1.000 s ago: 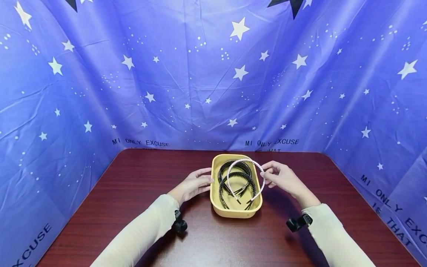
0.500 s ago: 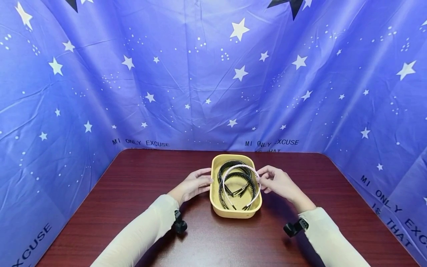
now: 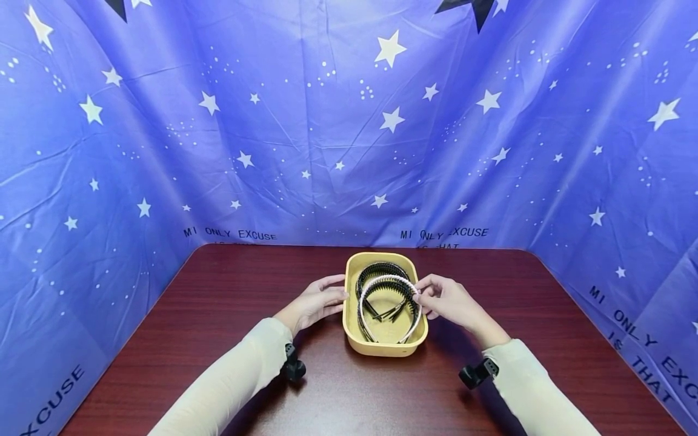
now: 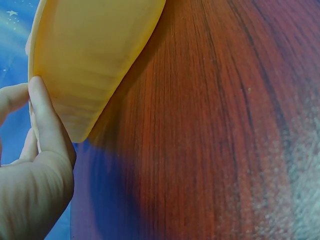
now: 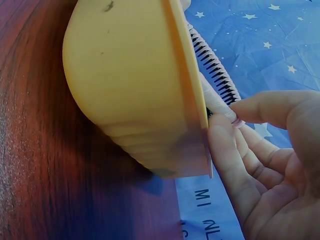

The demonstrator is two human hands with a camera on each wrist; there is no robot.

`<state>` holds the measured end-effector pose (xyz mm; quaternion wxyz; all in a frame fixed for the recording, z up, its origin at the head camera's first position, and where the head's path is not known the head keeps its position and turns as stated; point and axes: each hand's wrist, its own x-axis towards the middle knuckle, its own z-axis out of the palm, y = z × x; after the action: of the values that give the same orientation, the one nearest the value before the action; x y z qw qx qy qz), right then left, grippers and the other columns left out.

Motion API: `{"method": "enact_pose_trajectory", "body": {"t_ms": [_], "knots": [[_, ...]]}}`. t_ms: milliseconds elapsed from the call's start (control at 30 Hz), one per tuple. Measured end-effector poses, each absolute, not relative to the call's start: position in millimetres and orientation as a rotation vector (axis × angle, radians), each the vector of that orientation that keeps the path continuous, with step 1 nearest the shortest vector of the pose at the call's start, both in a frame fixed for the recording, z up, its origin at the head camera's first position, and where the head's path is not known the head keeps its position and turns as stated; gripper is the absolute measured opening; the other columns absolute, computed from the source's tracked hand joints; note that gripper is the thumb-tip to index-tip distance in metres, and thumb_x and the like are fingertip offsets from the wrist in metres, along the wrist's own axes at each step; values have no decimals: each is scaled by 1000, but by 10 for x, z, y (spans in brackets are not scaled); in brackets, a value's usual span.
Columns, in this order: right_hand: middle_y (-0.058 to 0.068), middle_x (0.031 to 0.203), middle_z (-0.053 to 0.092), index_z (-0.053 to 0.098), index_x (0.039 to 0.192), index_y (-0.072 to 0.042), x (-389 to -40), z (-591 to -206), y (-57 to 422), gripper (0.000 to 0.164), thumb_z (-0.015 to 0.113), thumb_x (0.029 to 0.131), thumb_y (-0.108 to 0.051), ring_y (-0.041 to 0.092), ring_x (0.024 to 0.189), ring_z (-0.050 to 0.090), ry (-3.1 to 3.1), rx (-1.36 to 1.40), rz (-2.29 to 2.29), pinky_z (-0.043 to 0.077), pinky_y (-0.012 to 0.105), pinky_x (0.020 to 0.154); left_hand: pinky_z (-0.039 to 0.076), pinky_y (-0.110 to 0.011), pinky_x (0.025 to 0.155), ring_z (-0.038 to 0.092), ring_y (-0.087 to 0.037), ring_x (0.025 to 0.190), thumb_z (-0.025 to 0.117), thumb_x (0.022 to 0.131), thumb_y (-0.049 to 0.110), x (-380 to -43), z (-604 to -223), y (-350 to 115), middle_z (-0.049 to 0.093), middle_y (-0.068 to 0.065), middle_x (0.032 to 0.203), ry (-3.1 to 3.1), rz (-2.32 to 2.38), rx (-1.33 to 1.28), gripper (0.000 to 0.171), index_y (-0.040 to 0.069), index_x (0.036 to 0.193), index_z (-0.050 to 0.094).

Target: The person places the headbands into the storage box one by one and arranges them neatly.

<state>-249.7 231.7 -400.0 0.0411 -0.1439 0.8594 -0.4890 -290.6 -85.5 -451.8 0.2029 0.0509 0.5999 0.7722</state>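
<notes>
A pale pink, twisted-texture headband (image 3: 363,297) with dark comb teeth (image 5: 212,65) is pinched between the thumb and fingers of my right hand (image 3: 449,304). It lies low inside the yellow plastic basin (image 3: 382,349), overlapping a black headband in the head view. Other black toothed headbands (image 3: 384,265) rest further back in the basin, their tips crossing near its middle. My left hand (image 3: 315,304) touches the basin's left side with fairly straight fingers; in the left wrist view a fingertip (image 4: 37,85) rests against the outer wall (image 4: 90,50) right at the rim.
The basin stands on a dark red wood-grain table (image 3: 229,315), toward its far side. A blue star-printed cloth (image 3: 327,151) hangs behind the table and along both sides. Black wrist cameras are strapped over both cream sleeves (image 3: 229,375).
My right hand has moved left and slightly down, lowering the pink headband from above the basin's right rim into it, over a black one. My left hand has stayed at the basin's side.
</notes>
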Motion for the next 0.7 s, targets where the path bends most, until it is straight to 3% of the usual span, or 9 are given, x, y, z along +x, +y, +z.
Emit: {"method": "enact_pose_trajectory", "body": {"t_ms": [700], "knots": [[8,78,69,67,107,-1,-2533,-4002,2287,22,73,91,-14,21,68,67,2653,-418,-1430,61,37,59,55,-37,94,64,-27,109,64,93,-2,-2899,-4526,-860,54,-28,136,1670,2152,156,63,4,150,39]]}}
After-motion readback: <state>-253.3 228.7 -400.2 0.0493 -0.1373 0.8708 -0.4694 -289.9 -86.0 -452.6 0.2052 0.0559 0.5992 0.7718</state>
